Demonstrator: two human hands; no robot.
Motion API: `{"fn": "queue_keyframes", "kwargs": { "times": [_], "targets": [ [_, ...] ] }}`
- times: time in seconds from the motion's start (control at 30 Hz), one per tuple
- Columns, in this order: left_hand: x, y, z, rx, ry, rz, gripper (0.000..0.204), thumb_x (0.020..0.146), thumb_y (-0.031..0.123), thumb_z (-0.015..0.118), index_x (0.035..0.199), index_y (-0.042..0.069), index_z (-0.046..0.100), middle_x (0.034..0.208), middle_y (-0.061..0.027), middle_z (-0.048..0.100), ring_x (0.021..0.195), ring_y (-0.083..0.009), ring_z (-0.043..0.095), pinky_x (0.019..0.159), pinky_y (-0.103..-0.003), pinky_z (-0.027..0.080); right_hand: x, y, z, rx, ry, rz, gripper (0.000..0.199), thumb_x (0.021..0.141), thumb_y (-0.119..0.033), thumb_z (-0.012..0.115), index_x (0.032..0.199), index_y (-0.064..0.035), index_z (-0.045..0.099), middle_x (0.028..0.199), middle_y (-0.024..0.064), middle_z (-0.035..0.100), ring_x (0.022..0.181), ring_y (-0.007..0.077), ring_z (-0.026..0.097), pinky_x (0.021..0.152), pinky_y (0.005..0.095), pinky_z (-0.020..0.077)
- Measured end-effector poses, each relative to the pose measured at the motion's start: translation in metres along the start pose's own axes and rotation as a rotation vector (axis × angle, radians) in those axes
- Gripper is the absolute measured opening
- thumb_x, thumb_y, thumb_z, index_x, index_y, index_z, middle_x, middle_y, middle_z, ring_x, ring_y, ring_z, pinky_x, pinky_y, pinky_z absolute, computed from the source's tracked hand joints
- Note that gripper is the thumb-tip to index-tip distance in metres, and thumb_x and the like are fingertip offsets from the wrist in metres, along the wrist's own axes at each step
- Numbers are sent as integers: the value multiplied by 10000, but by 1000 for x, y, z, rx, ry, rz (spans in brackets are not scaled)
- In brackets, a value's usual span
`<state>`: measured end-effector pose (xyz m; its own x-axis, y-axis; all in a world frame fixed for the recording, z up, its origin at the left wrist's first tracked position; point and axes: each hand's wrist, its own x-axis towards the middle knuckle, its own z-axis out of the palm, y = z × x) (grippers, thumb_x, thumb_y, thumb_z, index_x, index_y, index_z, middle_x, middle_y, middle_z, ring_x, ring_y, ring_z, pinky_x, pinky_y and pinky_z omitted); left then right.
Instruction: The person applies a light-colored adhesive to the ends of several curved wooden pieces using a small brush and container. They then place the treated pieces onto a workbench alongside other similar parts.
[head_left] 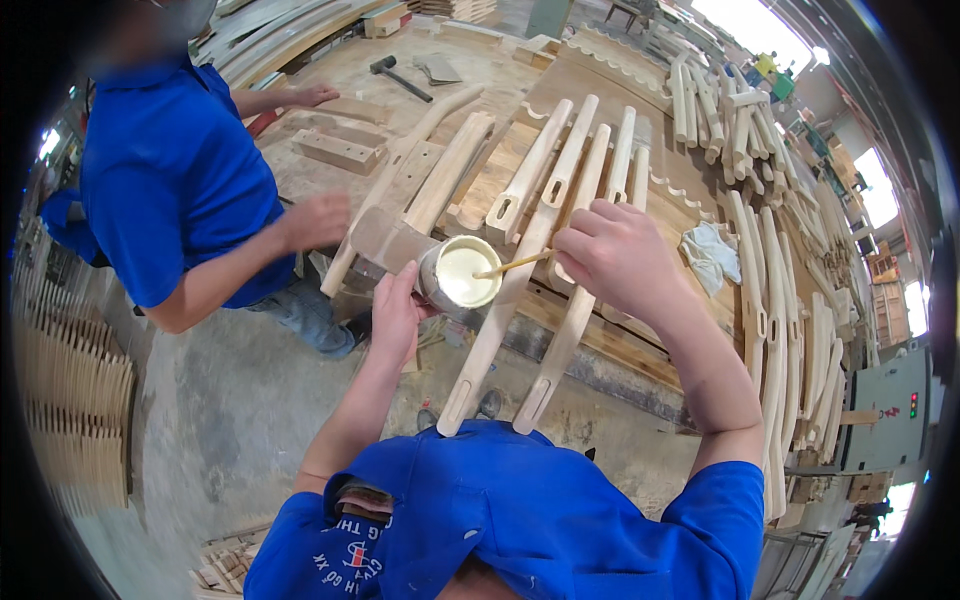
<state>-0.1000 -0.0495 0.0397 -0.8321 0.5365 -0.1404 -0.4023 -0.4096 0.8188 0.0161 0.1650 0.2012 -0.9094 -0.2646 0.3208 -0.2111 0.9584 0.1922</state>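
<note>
My left hand (pixel 397 312) grips the side of a round pot of cream-white liquid (pixel 463 272), tilted so its mouth faces up toward me. Fingers closed, my right hand (pixel 612 255) holds a thin wooden stick (pixel 525 262) whose lower tip dips into the liquid; whether that tip is a brush I cannot tell. Below my right hand a long pale wooden leg (pixel 560 345) reaches from the bench toward my body. Another slotted leg (pixel 490 350) runs beside it, passing just right of the pot. Several shorter slotted pieces, one a wooden rail (pixel 530 170), lie on the bench beyond.
At the left a co-worker in a blue shirt (pixel 175 170) stands by the workbench (pixel 300 95), one hand blurred near the pot. A black mallet (pixel 400 78) lies farther back. A white rag (pixel 710 255) and stacked curved legs (pixel 775 330) are at the right. Wood piles (pixel 80 400) stand far left.
</note>
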Motion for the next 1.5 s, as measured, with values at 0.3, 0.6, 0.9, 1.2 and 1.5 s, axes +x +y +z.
{"fn": "queue_keyframes", "kwargs": {
  "times": [0.3,0.6,0.9,1.2,1.5],
  "targets": [
    [6,-2,10,-118,-40,-88,273,961,280,459,1039,19,474,1020,-116,590,863,-230,656,697,-417,573,-37,16,19,627,2,454,102,787,-108,674,820,-41,604,735,36,566,700,138,552,617,280,446],
    [12,3,42,-98,-112,-119,285,960,280,450,1064,16,477,1043,-113,588,877,-231,653,734,-419,564,-58,31,17,1004,-236,686,174,876,-189,602,851,-16,597,657,34,543,631,119,524,602,277,430],
    [28,-8,56,-34,-117,-118,284,967,278,426,1095,31,483,1073,-119,586,941,-248,635,758,-446,551,-72,54,29,946,-95,688,200,914,-213,546,911,-23,609,681,-2,515,640,78,464,583,261,398],
    [11,-17,26,-93,-14,-121,302,964,265,438,1133,15,418,1100,-139,550,947,-249,622,723,-437,558,-64,115,76,422,-105,829,249,897,-277,524,966,-71,645,896,118,650,840,284,614,742,383,476],
    [-5,-11,-6,-86,11,-100,314,969,232,406,1141,-29,430,1104,-161,560,983,-276,623,742,-469,565,-70,132,121,387,20,803,217,869,-279,559,917,-91,657,951,71,618,876,263,611,762,374,480]
  ]
}}
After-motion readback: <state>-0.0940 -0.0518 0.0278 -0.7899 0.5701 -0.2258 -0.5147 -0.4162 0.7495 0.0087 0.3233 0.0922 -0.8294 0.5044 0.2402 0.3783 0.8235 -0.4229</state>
